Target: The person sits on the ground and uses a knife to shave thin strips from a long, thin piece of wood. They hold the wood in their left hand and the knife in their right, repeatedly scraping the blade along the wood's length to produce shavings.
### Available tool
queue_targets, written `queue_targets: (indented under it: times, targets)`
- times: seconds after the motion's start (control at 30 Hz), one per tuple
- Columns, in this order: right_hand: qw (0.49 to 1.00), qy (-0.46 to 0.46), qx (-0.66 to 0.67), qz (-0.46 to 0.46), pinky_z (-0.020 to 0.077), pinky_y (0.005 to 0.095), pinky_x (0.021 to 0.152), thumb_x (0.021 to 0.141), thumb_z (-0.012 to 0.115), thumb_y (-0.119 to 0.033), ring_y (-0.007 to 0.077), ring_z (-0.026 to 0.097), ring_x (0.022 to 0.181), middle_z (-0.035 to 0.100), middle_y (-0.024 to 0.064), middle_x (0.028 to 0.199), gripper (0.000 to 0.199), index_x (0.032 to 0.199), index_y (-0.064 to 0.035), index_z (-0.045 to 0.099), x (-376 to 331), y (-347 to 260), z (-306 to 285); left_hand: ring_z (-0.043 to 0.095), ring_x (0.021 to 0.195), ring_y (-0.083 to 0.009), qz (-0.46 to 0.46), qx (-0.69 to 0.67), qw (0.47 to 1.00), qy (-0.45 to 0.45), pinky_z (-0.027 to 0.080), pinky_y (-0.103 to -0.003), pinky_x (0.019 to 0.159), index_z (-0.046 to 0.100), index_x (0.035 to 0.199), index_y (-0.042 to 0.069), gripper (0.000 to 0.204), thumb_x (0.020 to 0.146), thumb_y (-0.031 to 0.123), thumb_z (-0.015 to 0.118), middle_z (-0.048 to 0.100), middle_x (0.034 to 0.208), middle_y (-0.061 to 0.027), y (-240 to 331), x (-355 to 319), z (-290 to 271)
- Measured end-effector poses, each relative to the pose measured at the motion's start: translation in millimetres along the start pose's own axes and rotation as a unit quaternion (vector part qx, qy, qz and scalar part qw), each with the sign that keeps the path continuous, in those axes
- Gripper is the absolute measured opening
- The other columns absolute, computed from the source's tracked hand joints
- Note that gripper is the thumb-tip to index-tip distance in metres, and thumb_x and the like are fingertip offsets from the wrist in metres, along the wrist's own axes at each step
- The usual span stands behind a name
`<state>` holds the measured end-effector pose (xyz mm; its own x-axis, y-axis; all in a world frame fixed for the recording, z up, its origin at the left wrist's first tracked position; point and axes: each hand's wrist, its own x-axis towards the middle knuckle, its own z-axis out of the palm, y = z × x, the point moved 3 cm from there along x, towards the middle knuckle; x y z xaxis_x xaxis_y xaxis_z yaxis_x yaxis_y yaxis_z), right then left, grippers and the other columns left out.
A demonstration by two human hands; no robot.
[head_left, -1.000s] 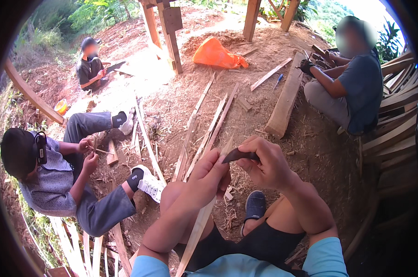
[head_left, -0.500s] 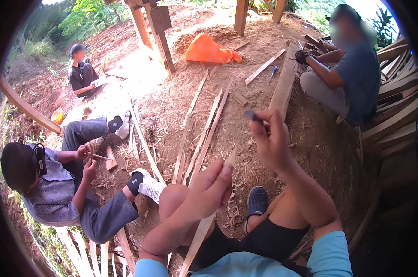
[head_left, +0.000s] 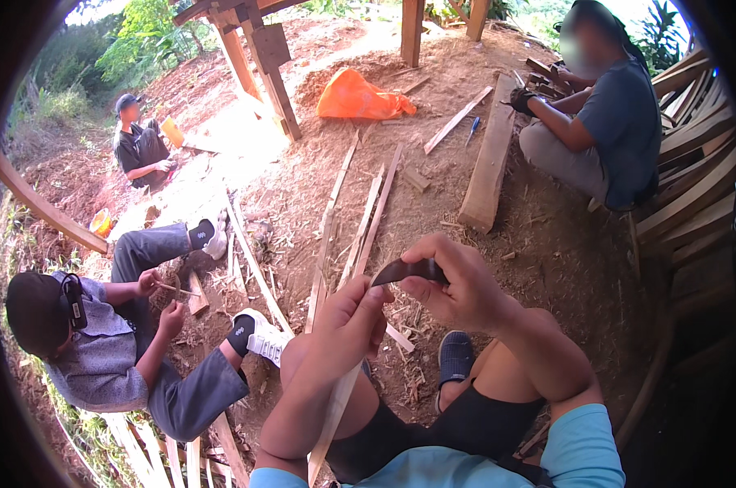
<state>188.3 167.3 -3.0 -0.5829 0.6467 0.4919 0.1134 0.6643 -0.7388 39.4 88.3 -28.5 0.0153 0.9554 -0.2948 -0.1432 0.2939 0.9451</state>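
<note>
In my left hand (head_left: 345, 327) is a long pale wooden strip (head_left: 334, 416), its lower part slanting down past my thigh toward my lap. My right hand (head_left: 464, 286) grips a short, dark, curved knife (head_left: 399, 271) between thumb and fingers. The blade's tip points left and meets the thumb and fingertips of my left hand, over the strip's upper end. That end is mostly hidden behind my left fingers, so I cannot tell whether the edge touches the wood. Most of the knife's grip is covered by my right hand.
Long wooden strips (head_left: 373, 213) and a thick plank (head_left: 486, 175) lie on shaving-strewn ground, near a blue-handled screwdriver (head_left: 473, 128) and an orange bag (head_left: 360, 93). One person (head_left: 99, 342) sits close on my left, another (head_left: 599, 122) at right, a third (head_left: 138, 142) farther off. Curved timber (head_left: 701, 163) is stacked right.
My right hand has come down and left, bringing the knife from above to the strip's upper end at my left hand. The far person at left has straightened up.
</note>
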Motion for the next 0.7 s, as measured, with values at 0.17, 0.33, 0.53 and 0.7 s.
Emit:
queue_targets:
  times: [0.17, 0.33, 0.53, 0.7]
  targets:
    - [1.0, -0.019, 0.003, -0.002, 0.0465, 0.033, 0.057, 0.085, 0.067, -0.018, 0.0246, 0.061, 0.064, 0.058, 0.0104, 0.076, 0.024, 0.098, -0.0047, 0.052, -6.8, 5.9, 8.5, 0.042, 0.039, -0.0051, 0.019, -0.026, 0.999, -0.017, 0.031, -0.02, 0.035, 0.052, 0.09, 0.005, 0.022, 0.099, 0.024, 0.044, 0.045, 0.052, 0.002, 0.7, -1.1, 2.2]
    - [0.996, 0.051, 0.035, 0.057, 0.0443, 0.0302, 0.056, 0.088, 0.063, -0.019, 0.0182, 0.057, 0.062, 0.058, 0.009, 0.075, 0.022, 0.098, -0.0035, 0.051, -9.1, 25.0, 2.5, 0.039, 0.041, -0.0066, -0.064, -0.038, 0.988, -0.132, 0.029, -0.02, 0.037, 0.053, 0.092, 0.006, 0.025, 0.099, 0.029, 0.044, 0.042, 0.054, 0.0032, -3.0, -11.3, 3.7]
    - [0.964, 0.155, 0.113, 0.185, 0.0415, 0.0271, 0.055, 0.092, 0.059, -0.023, 0.0083, 0.049, 0.063, 0.055, 0.0017, 0.076, 0.022, 0.099, -0.0034, 0.05, 1.2, 64.2, -18.8, 0.038, 0.041, -0.0066, -0.055, -0.003, 0.99, -0.13, 0.029, -0.021, 0.038, 0.052, 0.087, 0.007, 0.031, 0.099, 0.033, 0.041, 0.042, 0.052, 0.0015, -6.0, -23.2, 18.5]
    - [0.99, 0.058, 0.087, 0.097, 0.0405, 0.0261, 0.053, 0.09, 0.062, -0.021, 0.008, 0.049, 0.059, 0.053, 0.0016, 0.071, 0.022, 0.099, -0.0056, 0.05, -15.2, 23.2, -3.7, 0.033, 0.033, -0.0045, 0.026, -0.172, 0.975, -0.136, 0.024, -0.017, 0.03, 0.046, 0.1, 0.003, 0.029, 0.098, 0.032, 0.041, 0.044, 0.052, -0.0019, 4.0, -16.4, -13.7]
